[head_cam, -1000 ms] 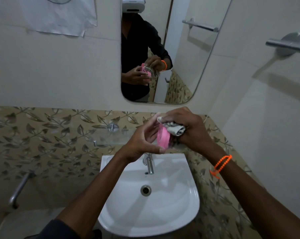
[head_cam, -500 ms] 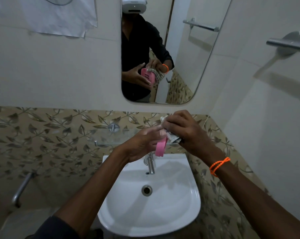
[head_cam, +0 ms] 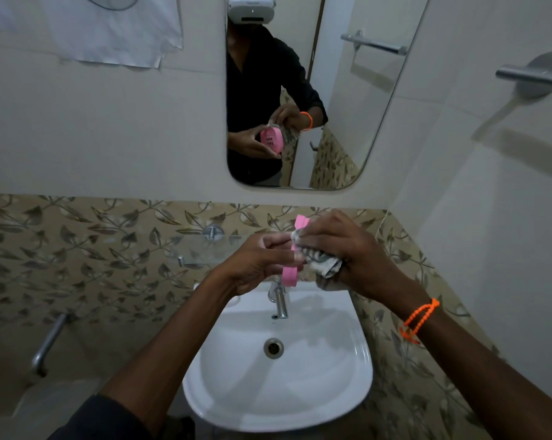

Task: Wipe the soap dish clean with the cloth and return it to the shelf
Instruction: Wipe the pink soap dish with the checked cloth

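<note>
Soap dish (head_cam: 290, 274): pink plastic, held on edge above the far rim of the basin, between the two hands; its slotted face shows only in the mirror's reflection.

Left hand (head_cam: 255, 265): fingers curled round the dish from the left, gripping it.

Right hand (head_cam: 341, 249): closed over a bunched cloth (head_cam: 319, 263), pressing it against the right side of the dish; an orange bead bracelet (head_cam: 419, 320) sits on the wrist.

Cloth: pale with darker pattern, crumpled, part hanging below the right palm.

Glass shelf (head_cam: 201, 249): fixed to the leaf-patterned tile band on the far wall, just left of the hands, above the basin.

Basin (head_cam: 341, 392): white, with a drain at its middle and a chrome tap (head_cam: 281, 301) at the far edge, directly below the dish.

Mirror (head_cam: 347, 128): on the far wall above, reflecting the person in a dark shirt.

Towel rail (head_cam: 534, 76): chrome, on the right wall.
</note>
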